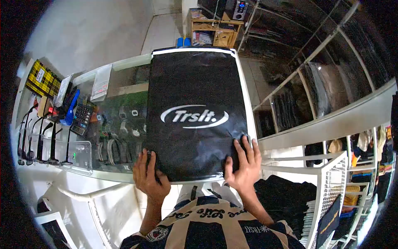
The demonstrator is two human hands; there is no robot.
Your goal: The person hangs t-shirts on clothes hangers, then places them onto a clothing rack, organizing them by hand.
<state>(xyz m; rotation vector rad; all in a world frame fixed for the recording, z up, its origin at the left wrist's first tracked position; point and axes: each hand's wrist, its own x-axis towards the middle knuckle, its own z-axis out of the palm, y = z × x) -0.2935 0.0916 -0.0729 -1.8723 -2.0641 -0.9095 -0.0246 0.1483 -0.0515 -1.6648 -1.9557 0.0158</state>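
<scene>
A flat black plastic mailer bag point(190, 83) with a white "Trslt." logo lies on the glass counter point(124, 177), its far edge showing a white strip. My left hand point(151, 176) rests on the bag's near left corner, fingers stretched forward and a little apart. Toward the near right corner, my right hand point(245, 166) lies on the bag with its fingers spread. The plastic is slightly wrinkled and shiny beside the right fingers. Whether anything is inside the bag cannot be seen.
Left on the counter are a calculator point(83, 118), a blue object point(72, 107), a yellow-black plaid packet point(42, 79) and a clear rack of eyeglasses point(81, 155). Watches point(123, 114) show under the glass. At right stand shelves point(290, 103) and a white wire rack point(333, 182).
</scene>
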